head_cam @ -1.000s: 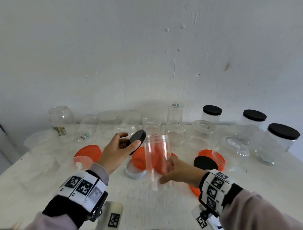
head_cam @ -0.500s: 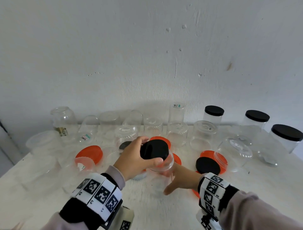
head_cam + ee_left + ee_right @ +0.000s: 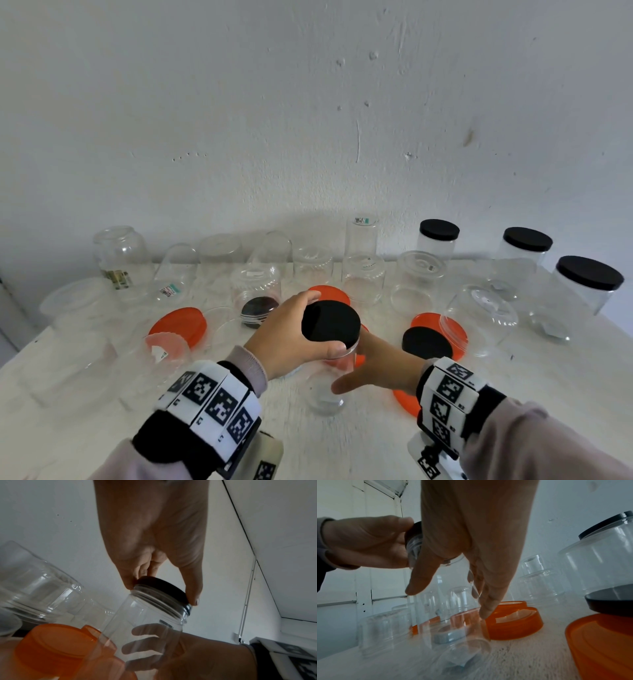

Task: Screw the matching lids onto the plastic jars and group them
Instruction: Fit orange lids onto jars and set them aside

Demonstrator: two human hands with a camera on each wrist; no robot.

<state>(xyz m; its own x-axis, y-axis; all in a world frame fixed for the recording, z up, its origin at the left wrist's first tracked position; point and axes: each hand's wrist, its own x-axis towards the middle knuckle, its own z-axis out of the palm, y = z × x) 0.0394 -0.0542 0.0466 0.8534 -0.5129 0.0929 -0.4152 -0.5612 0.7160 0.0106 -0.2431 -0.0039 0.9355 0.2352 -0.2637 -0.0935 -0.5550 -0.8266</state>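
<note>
A clear plastic jar [image 3: 325, 387] stands tilted toward me at the table's middle. A black lid [image 3: 337, 318] sits on its threaded mouth. My left hand [image 3: 301, 329] grips the lid's rim from the left, thumb near me and fingers on the far side. In the left wrist view the black lid [image 3: 164, 588] is pinched between thumb and fingers above the jar [image 3: 145, 628]. My right hand [image 3: 356, 368] wraps the jar's body from the right. The right wrist view shows its fingers [image 3: 481, 595] curled round the clear jar [image 3: 450, 615].
Three jars with black lids [image 3: 439, 236] [image 3: 525, 246] [image 3: 587, 284] stand at the back right. Several lidless clear jars [image 3: 363, 277] crowd the back and left. Orange lids [image 3: 180, 327] and a loose black lid [image 3: 426, 342] lie around my hands on the white table [image 3: 342, 445].
My left hand carried the black lid from beside the jar onto its mouth and now grips it there. The jar has come lower and tilted toward me in my right hand.
</note>
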